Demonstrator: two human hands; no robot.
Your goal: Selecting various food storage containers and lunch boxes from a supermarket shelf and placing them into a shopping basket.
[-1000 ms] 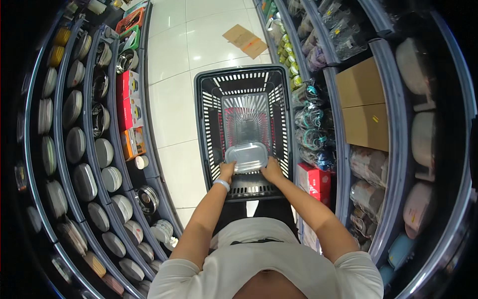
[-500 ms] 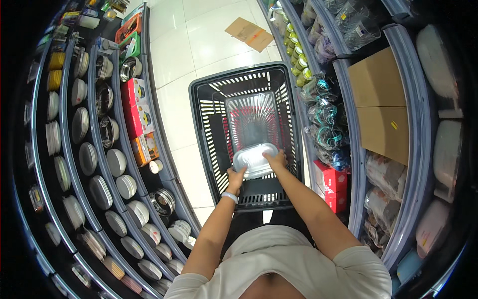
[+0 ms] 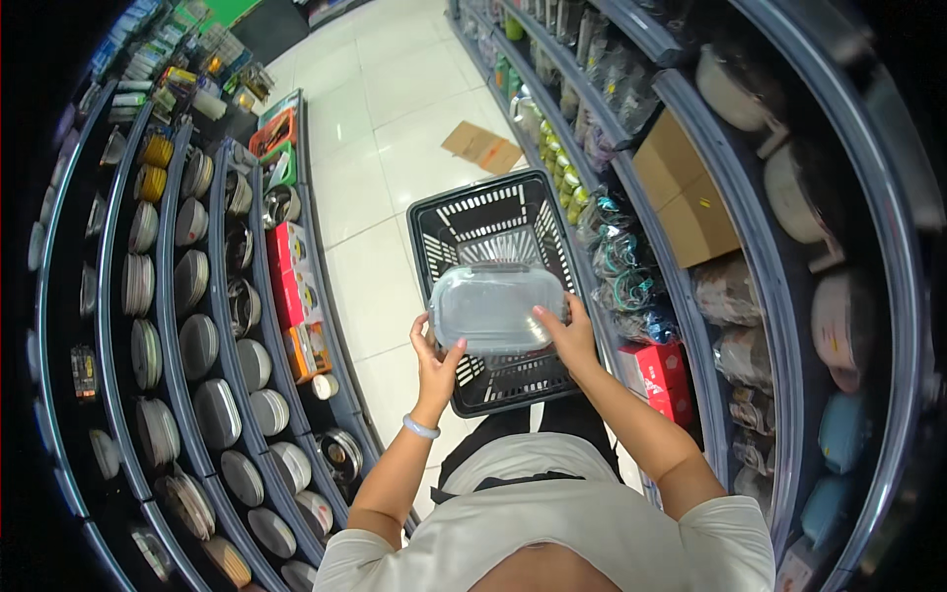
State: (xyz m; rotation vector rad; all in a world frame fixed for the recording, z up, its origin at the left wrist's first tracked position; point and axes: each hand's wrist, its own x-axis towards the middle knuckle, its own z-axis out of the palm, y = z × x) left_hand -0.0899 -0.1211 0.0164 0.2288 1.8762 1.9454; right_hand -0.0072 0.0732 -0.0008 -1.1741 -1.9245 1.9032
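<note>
I hold a clear plastic lidded container [image 3: 490, 308], rectangular with rounded corners, in both hands above a black plastic shopping basket [image 3: 444, 225]. My left hand [image 3: 434, 357] grips its lower left corner and wears a pale bracelet at the wrist. My right hand [image 3: 567, 333] grips its right edge. The basket sits on the floor in front of me, and what shows of its inside looks empty, though the container hides part of it.
Shelves of stacked metal plates and bowls [image 3: 202, 345] line the left side, with red boxes [image 3: 292, 259] lower down. The right shelves hold cardboard boxes [image 3: 686, 192], pots [image 3: 838, 316] and packaged goods. A flattened cardboard piece [image 3: 481, 148] lies on the white tiled aisle floor.
The container has been lifted from low over the basket up closer to my head. The view has tilted so that more of the aisle shows.
</note>
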